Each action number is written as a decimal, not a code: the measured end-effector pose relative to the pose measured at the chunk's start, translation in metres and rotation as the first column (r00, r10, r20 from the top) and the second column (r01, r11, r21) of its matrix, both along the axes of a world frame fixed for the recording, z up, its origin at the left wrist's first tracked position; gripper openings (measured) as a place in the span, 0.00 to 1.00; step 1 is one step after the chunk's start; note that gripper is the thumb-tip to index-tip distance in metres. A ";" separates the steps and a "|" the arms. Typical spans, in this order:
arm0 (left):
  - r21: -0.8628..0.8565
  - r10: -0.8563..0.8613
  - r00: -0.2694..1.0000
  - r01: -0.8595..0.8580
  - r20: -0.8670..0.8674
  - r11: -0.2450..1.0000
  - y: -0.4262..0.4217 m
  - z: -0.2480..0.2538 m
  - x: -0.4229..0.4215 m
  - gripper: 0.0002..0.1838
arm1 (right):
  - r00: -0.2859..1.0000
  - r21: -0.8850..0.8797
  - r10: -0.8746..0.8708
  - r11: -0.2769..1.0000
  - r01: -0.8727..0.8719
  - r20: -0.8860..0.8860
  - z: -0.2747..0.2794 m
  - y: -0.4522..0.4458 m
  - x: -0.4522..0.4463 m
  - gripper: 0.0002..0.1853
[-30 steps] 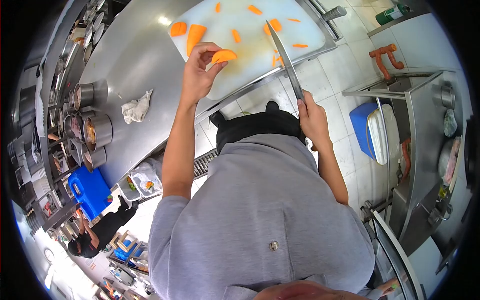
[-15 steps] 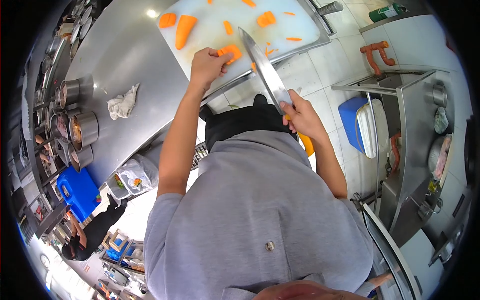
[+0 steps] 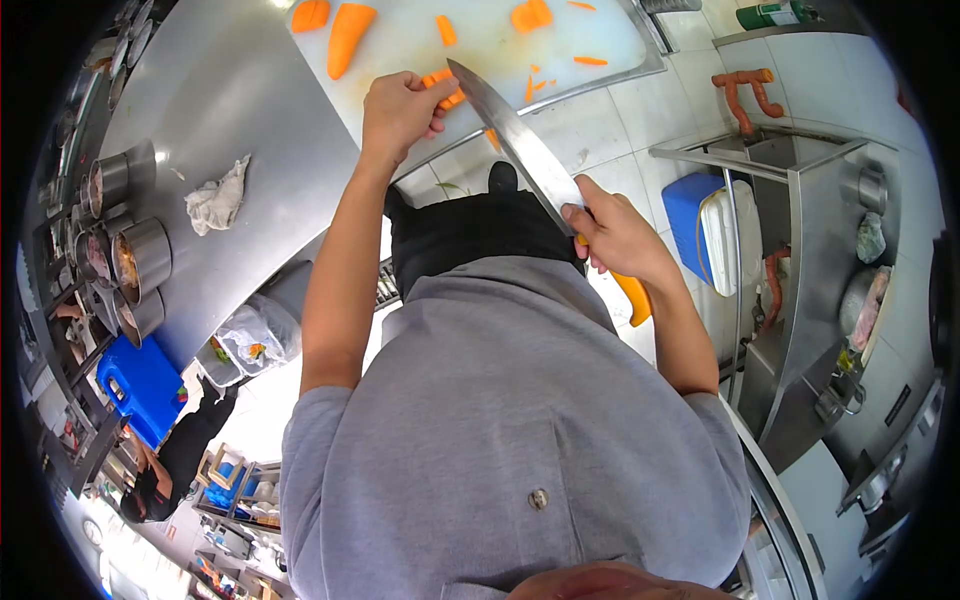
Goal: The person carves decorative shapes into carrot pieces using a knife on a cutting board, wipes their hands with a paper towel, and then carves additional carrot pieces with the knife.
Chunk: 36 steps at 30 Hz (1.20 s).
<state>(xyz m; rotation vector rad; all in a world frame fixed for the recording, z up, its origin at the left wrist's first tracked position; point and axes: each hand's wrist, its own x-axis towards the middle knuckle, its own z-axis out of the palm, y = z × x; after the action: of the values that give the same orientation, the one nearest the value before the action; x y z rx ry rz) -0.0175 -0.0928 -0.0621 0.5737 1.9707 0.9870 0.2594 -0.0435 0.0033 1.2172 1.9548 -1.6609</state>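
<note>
My left hand [image 3: 402, 118] holds a cut carrot piece [image 3: 441, 80] with bent fingers and thumb, near the front of the white cutting board [image 3: 595, 32]. In my right hand [image 3: 620, 232] is a large kitchen knife [image 3: 515, 140] with a yellow handle [image 3: 632, 298]. Its tip lies close beside the held carrot, and the blade slants back past the board's front edge. A thick, tapered carrot chunk [image 3: 348, 40] rests to the left on the board. Beyond are carrot blocks [image 3: 531, 15] and several thin orange scraps. One carrot bit [image 3: 493, 139] shows at the front edge beside the blade.
Left of the board, a crumpled white cloth [image 3: 218, 197] lies on the steel counter [image 3: 270, 120], with several metal pots [image 3: 150, 258] farther along. A blue jug [image 3: 140, 388] and another person [image 3: 180, 460] are at lower left. A blue cooler [image 3: 693, 215] and steel sink unit [image 3: 815, 230] stand right.
The knife tip has moved left, closer to the carrot in my left hand. Both hands keep their hold. The whole view has shifted, so the board and counter appear farther up and left.
</note>
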 end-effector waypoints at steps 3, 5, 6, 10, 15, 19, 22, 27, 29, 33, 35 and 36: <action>0.002 0.005 1.000 -0.005 -0.006 1.000 -0.001 0.002 0.001 0.18 | 0.999 -0.028 0.029 0.999 -0.028 0.022 0.005 0.008 -0.001 0.10; 0.005 0.007 1.000 -0.007 -0.006 1.000 -0.001 0.000 0.001 0.18 | 0.998 -0.031 0.037 0.999 -0.035 0.049 0.008 0.010 -0.003 0.10; 0.013 0.006 1.000 -0.006 0.000 1.000 -0.002 -0.002 0.000 0.18 | 0.997 -0.032 0.042 0.999 -0.040 0.064 0.009 0.010 -0.004 0.10; 0.025 0.013 0.999 -0.013 0.034 1.000 -0.001 -0.005 -0.001 0.18 | 0.995 -0.027 0.066 0.998 -0.064 0.079 0.012 0.011 -0.006 0.11; 0.027 -0.019 0.999 0.018 0.045 0.999 -0.002 -0.009 -0.003 0.19 | 0.977 0.196 0.211 0.957 -0.212 0.029 0.013 0.014 -0.004 0.11; 0.052 -0.016 1.000 0.015 0.021 0.999 -0.002 -0.009 -0.003 0.18 | 0.948 0.157 0.275 0.941 -0.300 0.162 0.039 0.024 -0.020 0.13; 0.046 0.001 0.998 -0.003 0.055 0.999 -0.001 -0.008 -0.002 0.18 | 0.926 0.176 0.307 0.921 -0.347 0.218 0.048 0.026 -0.028 0.12; 0.068 0.030 0.996 -0.036 0.085 0.997 -0.002 -0.005 0.001 0.17 | 0.912 0.165 0.321 0.915 -0.368 0.256 0.056 0.026 -0.034 0.12; 0.080 0.031 0.996 -0.038 0.085 0.996 -0.003 -0.006 0.001 0.17 | 0.912 0.194 0.329 0.905 -0.379 0.246 0.052 0.023 -0.032 0.12; 0.094 0.048 0.992 -0.059 0.114 0.994 -0.003 -0.008 0.001 0.17 | 0.934 0.373 0.319 0.856 -0.358 0.162 0.030 0.003 -0.020 0.12; 0.100 0.055 0.991 -0.067 0.118 0.993 -0.004 -0.007 0.001 0.17 | 0.946 0.316 0.278 0.894 -0.318 0.165 0.023 -0.005 -0.021 0.11; 0.086 0.051 0.991 -0.061 0.123 0.994 -0.003 -0.006 0.002 0.17 | 0.957 0.259 0.235 0.926 -0.273 0.171 0.019 -0.009 -0.022 0.11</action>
<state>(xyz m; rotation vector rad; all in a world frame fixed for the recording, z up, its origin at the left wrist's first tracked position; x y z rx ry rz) -0.0159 -0.0962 -0.0682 0.4985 1.8519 1.1235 0.2378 -0.0527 0.0218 1.0779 2.2053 -1.1724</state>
